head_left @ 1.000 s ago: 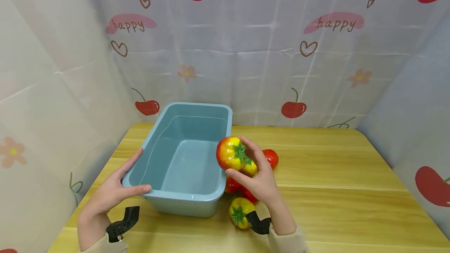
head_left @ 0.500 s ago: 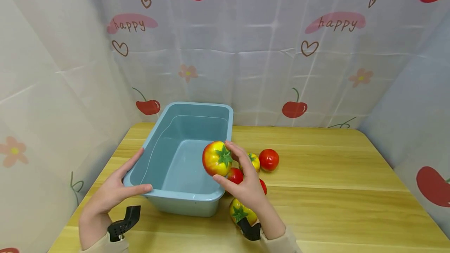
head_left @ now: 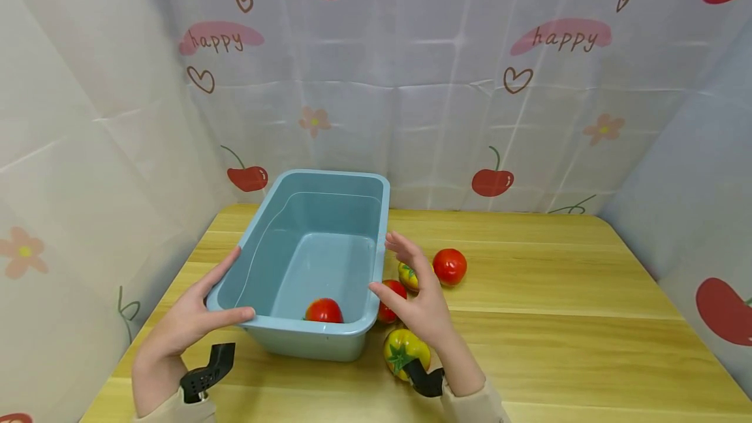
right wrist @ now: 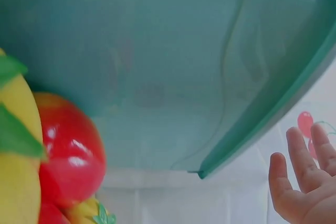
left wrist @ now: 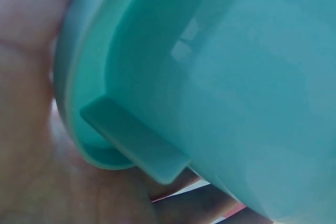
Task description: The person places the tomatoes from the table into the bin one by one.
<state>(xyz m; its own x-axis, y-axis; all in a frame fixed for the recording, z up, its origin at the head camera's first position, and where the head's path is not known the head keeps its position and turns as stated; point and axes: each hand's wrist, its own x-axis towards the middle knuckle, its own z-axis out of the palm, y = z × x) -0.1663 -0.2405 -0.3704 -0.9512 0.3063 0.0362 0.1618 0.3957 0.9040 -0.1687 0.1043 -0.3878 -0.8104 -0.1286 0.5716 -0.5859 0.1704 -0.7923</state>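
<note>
A glossy red tomato [head_left: 324, 311] lay inside the blue tub [head_left: 311, 344], at its near end, with the near rim hiding the tomato's lower part. Beyond it the tub's floor ran open to the far wall.

The right hand [head_left: 420, 299] hung at the tub's right rim, thumb and fingers spread apart in a loose curve; whether a fingertip touched the rim could not be told. The left hand [head_left: 182, 322] gripped the tub's near left corner, its thumb along the near rim and a finger along the left rim, thumb and finger set wide apart. The left wrist view showed more fingers bent below the rim outside.

Close by the tub's right wall sat a second red tomato [head_left: 389, 313], partly behind the right thumb, and a yellow tomato [head_left: 409, 276] farther back. A third red tomato [head_left: 450, 267] stood farther right, and a green-leafed yellow one [head_left: 417, 344] lay off the tub's near right corner.

The wooden table [head_left: 558, 318] stretched broadly to the tub's right, while on its left only a narrow strip separated the tub from the printed curtain [head_left: 411, 109].
</note>
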